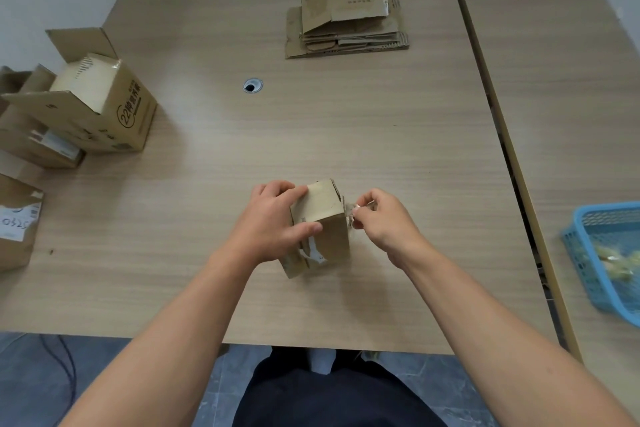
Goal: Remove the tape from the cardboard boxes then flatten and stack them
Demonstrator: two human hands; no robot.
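A small cardboard box (pixel 323 215) stands on the wooden table (pixel 311 121) near its front edge. My left hand (pixel 273 222) grips the box from the left, thumb across its front face. My right hand (pixel 379 218) pinches a strip of clear tape (pixel 352 210) at the box's right edge, partly peeled away. A torn white label hangs on the box's lower front. A stack of flattened boxes (pixel 346 19) lies at the far middle of the table.
Several unflattened boxes (pixel 93 104) crowd the left edge of the table. A blue plastic basket (pixel 602 253) with crumpled tape sits on the adjoining table at the right. A cable hole (pixel 252 85) is in the tabletop.
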